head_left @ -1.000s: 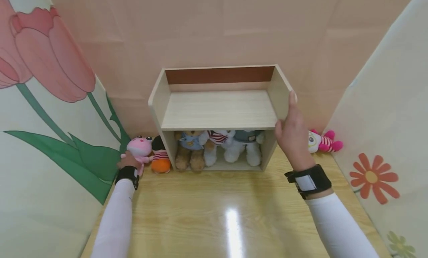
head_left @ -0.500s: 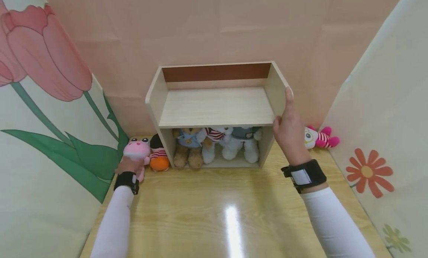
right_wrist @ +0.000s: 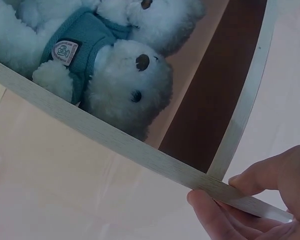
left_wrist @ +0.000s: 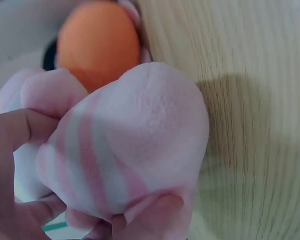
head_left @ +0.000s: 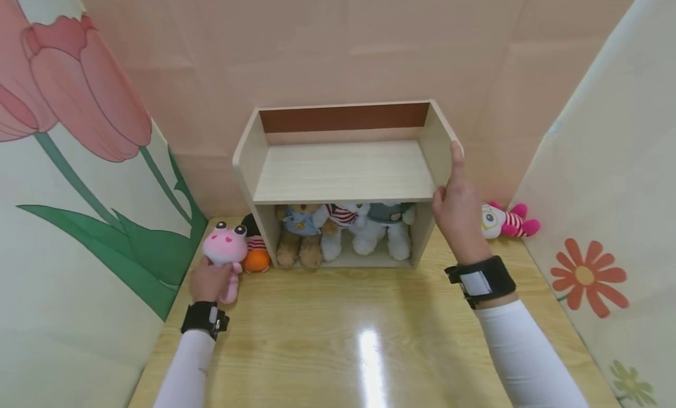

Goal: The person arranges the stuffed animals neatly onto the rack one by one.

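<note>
- While the shelf point(head_left: 345, 173) holds three plush toys point(head_left: 343, 218), the left hand point(head_left: 208, 282) grips the pink toy point(head_left: 226, 243);
- right hand point(head_left: 458, 211) pinches the side panel point(right_wrist: 140, 151);
- orange doll point(head_left: 257, 260), magenta doll point(head_left: 512, 223) apparently remaining.

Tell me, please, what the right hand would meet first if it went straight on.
The shelf: the right hand pinches its side panel, so it would probably press there, though depth is unclear.

No text is readable, even on the patch point(right_wrist: 65, 52) of the sweater point(right_wrist: 93, 36).
</note>
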Motion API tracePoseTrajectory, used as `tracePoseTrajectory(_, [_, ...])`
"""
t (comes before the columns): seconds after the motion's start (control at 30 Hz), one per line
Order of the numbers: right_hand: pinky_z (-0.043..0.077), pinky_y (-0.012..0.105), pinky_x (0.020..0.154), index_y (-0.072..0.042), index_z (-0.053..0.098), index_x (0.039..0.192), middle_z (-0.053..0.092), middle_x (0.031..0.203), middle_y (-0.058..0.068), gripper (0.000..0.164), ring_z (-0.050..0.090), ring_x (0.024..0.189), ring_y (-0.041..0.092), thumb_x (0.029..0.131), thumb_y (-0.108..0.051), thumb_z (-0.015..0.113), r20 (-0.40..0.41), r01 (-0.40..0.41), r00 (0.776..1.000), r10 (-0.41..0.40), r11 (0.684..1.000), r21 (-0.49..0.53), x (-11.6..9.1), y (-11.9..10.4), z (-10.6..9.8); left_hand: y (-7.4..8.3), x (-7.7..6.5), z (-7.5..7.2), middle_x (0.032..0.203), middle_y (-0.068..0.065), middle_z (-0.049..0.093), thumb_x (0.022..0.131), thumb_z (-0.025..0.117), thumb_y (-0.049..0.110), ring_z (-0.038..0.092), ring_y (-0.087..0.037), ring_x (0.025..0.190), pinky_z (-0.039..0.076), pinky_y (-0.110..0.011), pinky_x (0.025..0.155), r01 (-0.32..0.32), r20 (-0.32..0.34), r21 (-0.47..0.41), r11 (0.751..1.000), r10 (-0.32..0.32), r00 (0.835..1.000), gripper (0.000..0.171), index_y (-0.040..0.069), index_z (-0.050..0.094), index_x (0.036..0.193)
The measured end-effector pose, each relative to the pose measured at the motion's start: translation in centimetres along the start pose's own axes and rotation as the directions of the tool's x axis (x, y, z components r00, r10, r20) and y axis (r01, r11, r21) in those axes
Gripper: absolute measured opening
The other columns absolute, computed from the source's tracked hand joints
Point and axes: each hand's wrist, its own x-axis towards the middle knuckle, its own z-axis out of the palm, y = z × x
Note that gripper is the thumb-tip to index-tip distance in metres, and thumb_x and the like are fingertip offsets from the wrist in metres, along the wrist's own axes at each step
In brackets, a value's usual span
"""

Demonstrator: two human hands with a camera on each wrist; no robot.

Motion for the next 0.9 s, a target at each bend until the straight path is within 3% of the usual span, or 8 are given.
tracePoseTrajectory(0.13, [0.037, 0.043, 0.052, -0.029, 0.011, 0.16, 0.044, 0.064, 0.016, 0.092, 0.044, 0.057, 0.036, 0.089, 0.006, 0.057, -0.002, -0.007, 1.0, 0.007, 1.0, 0.01, -0.1, -0.1, 0.0, 1.4, -3.2, -0.2, 0.113, -0.028, 0.066, 0.09, 0.067, 0.039, 0.063, -0.041, 0.098, 0.049, -0.048, 0.073, -0.075, -0.042, 0.041, 0.996, 0.077, 0.996, 0.058, 0.0, 0.053, 0.131])
tracePoseTrajectory(0.27, [0.036, 0.043, 0.051, -0.027, 0.013, 0.16, 0.043, 0.064, 0.016, 0.091, 0.043, 0.056, 0.036, 0.088, 0.007, 0.057, -0.015, 0.0, 1.0, 0.0, 1.0, 0.002, -0.2, -0.1, 0.1, 3.6, -6.5, -0.5, 0.109, -0.023, 0.068, 0.087, 0.073, 0.036, 0.064, -0.038, 0.096, 0.049, -0.048, 0.072, -0.173, -0.098, 0.044, 0.984, 0.176, 0.979, 0.056, 0.001, 0.056, 0.128])
tracePoseTrajectory(0.37, [0.036, 0.044, 0.051, -0.027, 0.013, 0.16, 0.043, 0.065, 0.016, 0.091, 0.043, 0.056, 0.036, 0.087, 0.007, 0.057, -0.023, 0.005, 1.0, -0.005, 1.0, -0.002, -0.2, -0.1, 0.0, 6.1, -8.4, -1.2, 0.103, -0.016, 0.07, 0.085, 0.077, 0.034, 0.066, -0.032, 0.091, 0.05, -0.045, 0.071, -0.286, -0.164, -0.001, 0.958, 0.282, 0.945, 0.048, 0.005, 0.061, 0.12])
tracePoseTrajectory(0.5, [0.037, 0.044, 0.051, -0.028, 0.011, 0.16, 0.044, 0.066, 0.016, 0.092, 0.044, 0.056, 0.036, 0.088, 0.007, 0.056, -0.02, -0.002, 1.0, 0.002, 1.0, 0.001, -0.1, -0.3, -0.1, 9.9, -9.6, -2.5, 0.093, -0.009, 0.068, 0.083, 0.079, 0.03, 0.064, -0.024, 0.081, 0.049, -0.038, 0.066, -0.443, -0.255, -0.052, 0.895, 0.417, 0.872, 0.039, 0.008, 0.062, 0.11])
tracePoseTrajectory(0.6, [0.037, 0.044, 0.052, -0.029, 0.011, 0.16, 0.044, 0.067, 0.017, 0.092, 0.044, 0.057, 0.037, 0.088, 0.007, 0.055, -0.01, -0.014, 1.0, 0.014, 1.0, 0.0, -0.1, -0.4, -0.1, 12.8, -10.5, -3.4, 0.088, -0.006, 0.064, 0.083, 0.08, 0.027, 0.062, -0.021, 0.075, 0.05, -0.034, 0.064, -0.519, -0.286, -0.083, 0.851, 0.479, 0.83, 0.037, 0.008, 0.062, 0.109])
tracePoseTrajectory(0.77, [0.037, 0.046, 0.051, -0.029, 0.011, 0.16, 0.045, 0.067, 0.017, 0.093, 0.045, 0.058, 0.037, 0.087, 0.008, 0.056, 0.001, -0.031, 1.0, 0.032, 0.999, -0.011, -0.2, -0.5, -0.1, 18.2, -12.5, -5.2, 0.096, -0.009, 0.061, 0.085, 0.077, 0.022, 0.062, -0.024, 0.078, 0.053, -0.038, 0.068, -0.578, -0.285, -0.187, 0.794, 0.52, 0.806, 0.039, 0.007, 0.059, 0.116])
tracePoseTrajectory(0.83, [0.037, 0.046, 0.049, -0.029, 0.011, 0.16, 0.045, 0.067, 0.017, 0.093, 0.045, 0.057, 0.037, 0.087, 0.007, 0.055, -0.002, -0.034, 0.999, 0.034, 0.999, -0.011, -0.2, -0.5, -0.1, 20.7, -12.6, -5.9, 0.102, -0.01, 0.059, 0.086, 0.076, 0.022, 0.061, -0.025, 0.082, 0.053, -0.038, 0.069, -0.595, -0.301, -0.213, 0.775, 0.527, 0.795, 0.042, 0.006, 0.058, 0.12])
tracePoseTrajectory(0.9, [0.036, 0.046, 0.049, -0.029, 0.011, 0.16, 0.045, 0.067, 0.018, 0.093, 0.045, 0.057, 0.037, 0.086, 0.007, 0.055, -0.008, -0.03, 1.0, 0.03, 1.0, -0.006, -0.1, -0.4, -0.1, 23.2, -11.7, -6.1, 0.102, -0.01, 0.059, 0.085, 0.076, 0.02, 0.06, -0.025, 0.084, 0.052, -0.036, 0.069, -0.615, -0.324, -0.248, 0.748, 0.535, 0.78, 0.043, 0.005, 0.057, 0.121])
